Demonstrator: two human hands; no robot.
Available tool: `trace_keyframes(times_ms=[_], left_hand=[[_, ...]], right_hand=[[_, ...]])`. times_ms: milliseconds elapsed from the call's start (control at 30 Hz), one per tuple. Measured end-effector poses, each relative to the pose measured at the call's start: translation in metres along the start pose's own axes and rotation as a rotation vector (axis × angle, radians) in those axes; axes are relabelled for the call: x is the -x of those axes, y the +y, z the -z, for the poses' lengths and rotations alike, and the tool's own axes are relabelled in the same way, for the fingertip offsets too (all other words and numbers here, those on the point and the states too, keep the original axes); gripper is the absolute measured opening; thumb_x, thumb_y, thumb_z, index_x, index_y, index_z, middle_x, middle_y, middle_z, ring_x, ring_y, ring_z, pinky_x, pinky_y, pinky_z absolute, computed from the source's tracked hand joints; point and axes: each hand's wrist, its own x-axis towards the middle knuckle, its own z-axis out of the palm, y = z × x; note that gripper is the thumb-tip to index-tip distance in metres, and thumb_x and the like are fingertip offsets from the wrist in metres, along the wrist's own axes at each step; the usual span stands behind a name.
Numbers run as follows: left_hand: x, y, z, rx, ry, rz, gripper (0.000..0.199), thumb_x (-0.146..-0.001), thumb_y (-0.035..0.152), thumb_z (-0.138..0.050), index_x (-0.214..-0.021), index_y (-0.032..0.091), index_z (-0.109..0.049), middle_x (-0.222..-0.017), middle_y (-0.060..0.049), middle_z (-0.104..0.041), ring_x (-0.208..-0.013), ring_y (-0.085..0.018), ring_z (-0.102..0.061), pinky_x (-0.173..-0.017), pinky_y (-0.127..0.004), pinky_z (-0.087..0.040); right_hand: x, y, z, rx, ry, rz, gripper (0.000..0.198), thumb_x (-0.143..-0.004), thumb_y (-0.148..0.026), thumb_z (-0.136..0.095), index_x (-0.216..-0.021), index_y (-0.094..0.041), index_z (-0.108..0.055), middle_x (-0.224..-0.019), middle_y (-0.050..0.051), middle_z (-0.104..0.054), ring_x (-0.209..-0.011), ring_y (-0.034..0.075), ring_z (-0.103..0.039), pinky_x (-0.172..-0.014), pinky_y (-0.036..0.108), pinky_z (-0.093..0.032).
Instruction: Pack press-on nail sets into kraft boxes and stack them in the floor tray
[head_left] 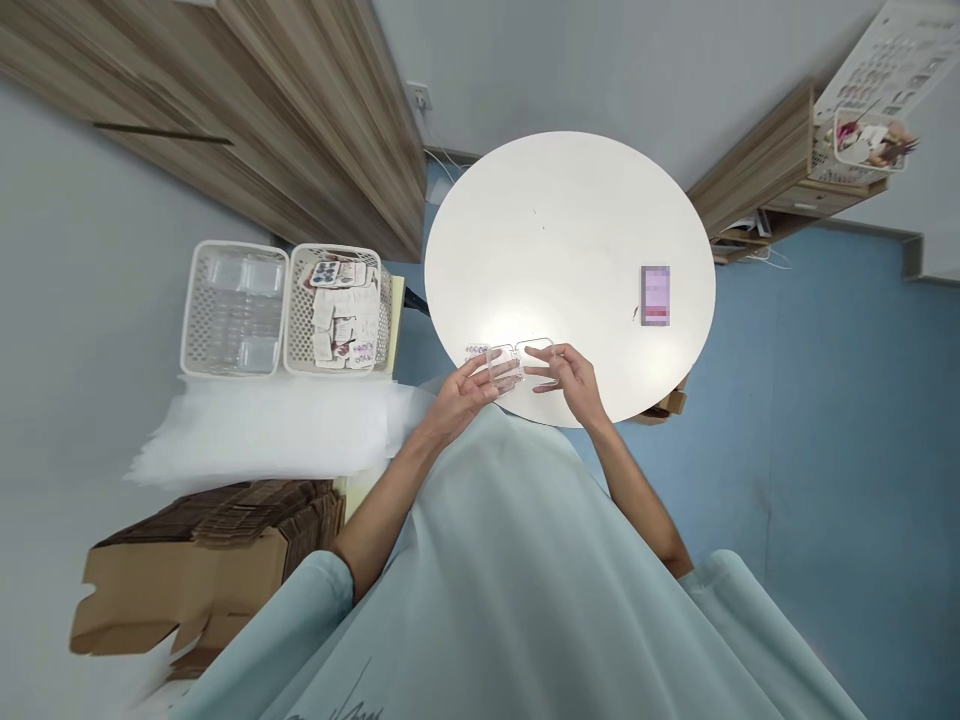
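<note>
A clear plastic hinged case (505,371) is held unfolded in both hands over the near edge of a round white table (570,210). My left hand (463,398) grips its left half, with the fingers beneath and along it. On the other half, my right hand (574,378) has its thumb and fingers closed around the edge, and the fingers show through the clear plastic. Beside the left fingertips, a small card with rows of purplish pieces (476,351) lies on the table, partly covered by the hand.
A phone with a blurred screen (655,296) lies on the table's right side. To the left stand a white basket of clear cases (187,310) and a basket of cards (300,262). White packing sheets (277,425) and flattened cardboard boxes (187,590) are stacked nearer. Wooden cabinets (315,110) stand behind.
</note>
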Motion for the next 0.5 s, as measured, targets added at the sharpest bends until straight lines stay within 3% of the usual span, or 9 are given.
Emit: trace_keyframes(times_ms=[133, 267, 367, 500], left_hand=[[0.007, 0.001, 0.017, -0.036, 0.025, -0.02, 0.093, -0.078, 0.04, -0.096, -0.159, 0.02, -0.055, -0.152, -0.022, -0.065, -0.148, -0.04, -0.057, -0.127, -0.06, -0.04], [0.012, 0.009, 0.044, -0.174, 0.031, -0.063, 0.1, -0.075, 0.038, -0.098, -0.163, 0.026, -0.052, -0.163, -0.019, -0.056, -0.153, -0.039, -0.051, -0.123, -0.055, -0.046], [0.012, 0.021, 0.062, -0.32, 0.074, -0.13, 0.097, -0.078, 0.039, -0.095, -0.163, 0.028, -0.051, -0.167, -0.017, -0.053, -0.144, -0.035, -0.058, -0.114, -0.049, -0.053], [0.011, 0.033, 0.078, -0.462, 0.102, -0.176, 0.09, -0.086, 0.041, -0.089, -0.165, 0.026, -0.049, -0.159, -0.018, -0.061, -0.118, -0.026, -0.069, -0.1, -0.042, -0.059]], right_hand=[[-0.01, 0.007, -0.018, 0.124, 0.099, 0.052, 0.045, -0.096, -0.069, -0.065, -0.106, -0.025, -0.063, -0.123, 0.008, -0.076, -0.093, 0.022, -0.081, -0.062, 0.029, -0.067], [-0.022, 0.006, -0.03, 0.212, 0.065, 0.11, 0.042, -0.098, -0.065, -0.064, -0.109, -0.025, -0.067, -0.109, 0.005, -0.071, -0.088, 0.021, -0.08, -0.057, 0.027, -0.065], [-0.031, 0.0, -0.038, 0.324, -0.021, 0.152, 0.041, -0.102, -0.064, -0.06, -0.11, -0.025, -0.068, -0.115, 0.006, -0.07, -0.087, 0.02, -0.08, -0.053, 0.026, -0.062], [-0.048, -0.006, -0.05, 0.492, -0.14, 0.22, 0.042, -0.106, -0.062, -0.053, -0.116, -0.025, -0.07, -0.122, 0.007, -0.07, -0.082, 0.018, -0.077, -0.051, 0.025, -0.059]])
